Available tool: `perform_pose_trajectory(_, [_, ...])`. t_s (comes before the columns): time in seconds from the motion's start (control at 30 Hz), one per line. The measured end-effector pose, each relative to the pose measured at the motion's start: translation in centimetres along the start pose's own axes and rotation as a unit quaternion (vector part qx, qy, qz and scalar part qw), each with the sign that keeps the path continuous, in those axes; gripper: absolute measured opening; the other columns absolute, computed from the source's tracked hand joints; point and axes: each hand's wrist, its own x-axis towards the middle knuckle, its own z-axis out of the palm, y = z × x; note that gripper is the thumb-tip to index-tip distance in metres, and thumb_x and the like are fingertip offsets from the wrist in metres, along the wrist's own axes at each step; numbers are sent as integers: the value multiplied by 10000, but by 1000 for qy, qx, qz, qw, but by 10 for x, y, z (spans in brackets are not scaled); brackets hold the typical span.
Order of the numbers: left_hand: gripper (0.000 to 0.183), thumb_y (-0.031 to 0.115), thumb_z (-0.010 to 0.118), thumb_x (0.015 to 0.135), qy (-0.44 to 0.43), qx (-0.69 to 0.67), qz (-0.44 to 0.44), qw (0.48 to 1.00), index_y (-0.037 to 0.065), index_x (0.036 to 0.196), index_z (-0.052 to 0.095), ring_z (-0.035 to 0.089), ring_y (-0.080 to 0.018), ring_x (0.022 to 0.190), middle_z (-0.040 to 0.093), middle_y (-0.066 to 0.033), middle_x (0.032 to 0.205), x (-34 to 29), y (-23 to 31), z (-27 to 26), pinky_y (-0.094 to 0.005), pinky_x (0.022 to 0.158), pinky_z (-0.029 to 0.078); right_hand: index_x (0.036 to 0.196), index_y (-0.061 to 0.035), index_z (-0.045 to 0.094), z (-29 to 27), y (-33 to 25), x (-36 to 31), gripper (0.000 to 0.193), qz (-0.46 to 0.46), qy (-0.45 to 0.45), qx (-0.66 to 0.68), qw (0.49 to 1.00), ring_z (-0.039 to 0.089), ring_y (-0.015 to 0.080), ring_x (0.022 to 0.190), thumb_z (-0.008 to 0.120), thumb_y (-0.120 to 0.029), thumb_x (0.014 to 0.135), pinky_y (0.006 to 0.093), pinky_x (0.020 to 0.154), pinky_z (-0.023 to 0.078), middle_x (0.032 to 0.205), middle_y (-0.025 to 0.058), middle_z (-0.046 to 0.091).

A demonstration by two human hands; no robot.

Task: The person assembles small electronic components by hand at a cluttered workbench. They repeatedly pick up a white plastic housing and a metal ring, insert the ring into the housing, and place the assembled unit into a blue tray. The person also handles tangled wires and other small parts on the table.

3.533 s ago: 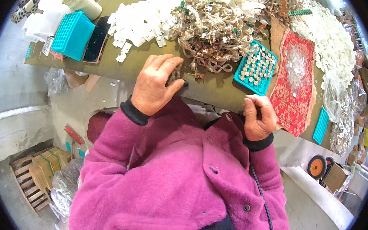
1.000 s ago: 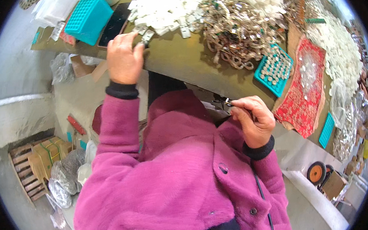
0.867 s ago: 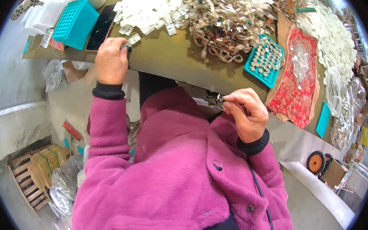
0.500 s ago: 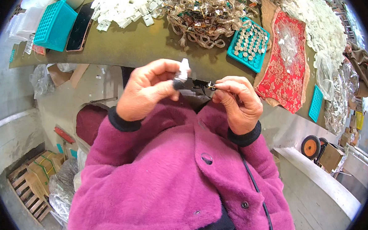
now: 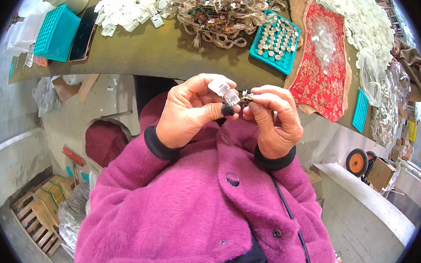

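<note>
Between the fingers of my left hand (image 5: pixel 190 108) is a small white plastic case (image 5: pixel 224 91), tilted, with a clearer part at its lower end. A black wrap (image 5: pixel 227 109) covers the tip of my left thumb. My right hand (image 5: pixel 275 118) pinches a small electronic part (image 5: pixel 246 96) with metal and yellow bits, close beside the case. Whether the two pieces touch, I cannot tell. Both hands are in front of the table edge, above my lap. Beyond them, a teal tray (image 5: pixel 289 69) holds many round silver button cells (image 5: pixel 277 39).
On the green table (image 5: pixel 133 52) lie a heap of white plastic cases (image 5: pixel 133 8), a tangle of clear-sheathed wires (image 5: pixel 218 17), stacked teal trays (image 5: pixel 57 34), a phone (image 5: pixel 84 34) and a red floral cloth (image 5: pixel 320 76). A large pile of white pieces (image 5: pixel 365 21) spreads at the right.
My left hand has moved right, bringing the white case up beside the part in my right hand. The case is now turned and shows its broad face. My right hand has barely shifted.
</note>
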Motion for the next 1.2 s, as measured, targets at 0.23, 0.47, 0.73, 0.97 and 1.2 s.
perform_pose_trajectory(0.23, [277, -66, 714, 918, 45, 145, 111, 982, -9, 1178, 635, 713, -141, 902, 715, -86, 1059, -5, -11, 12, -279, 766, 602, 1058, -25, 738, -1, -1, -4, 235, -34, -27, -59, 997, 666, 190, 817, 802, 40, 842, 291, 685, 553, 975, 112, 656])
perform_pose_trajectory(0.47, [287, -89, 715, 906, 36, 218, 129, 967, -7, 1173, 647, 706, -93, 866, 720, -58, 1025, -7, -12, 8, -233, 702, 592, 1035, -28, 742, -4, 1, 2, 239, -105, -61, -112, 986, 667, 216, 801, 825, 22, 817, 298, 682, 550, 934, 114, 659])
perform_pose_trajectory(0.73, [311, -53, 769, 880, 14, 80, 51, 995, -31, 1161, 638, 714, -171, 938, 685, -99, 1097, -8, -9, 5, -333, 795, 643, 1024, -29, 741, -5, 3, 3, 249, -131, -60, -132, 981, 663, 231, 781, 825, 34, 798, 311, 661, 544, 912, 113, 658])
perform_pose_trajectory(0.97, [316, -92, 761, 863, 3, 84, 52, 995, -28, 1153, 651, 710, -179, 972, 686, -95, 1103, -5, -7, -3, -347, 821, 648, 1036, -26, 744, -10, 4, 13, 307, -182, -108, -157, 965, 661, 234, 759, 829, 54, 751, 315, 644, 539, 893, 114, 657])
perform_pose_trajectory(1.2, [260, -65, 724, 914, 13, 40, 49, 998, -16, 1162, 668, 723, -144, 878, 730, -86, 1017, -6, -11, 0, -311, 755, 649, 1006, -24, 732, -5, -7, 6, 272, -105, -73, -141, 982, 663, 246, 749, 822, 73, 769, 305, 644, 535, 881, 126, 661])
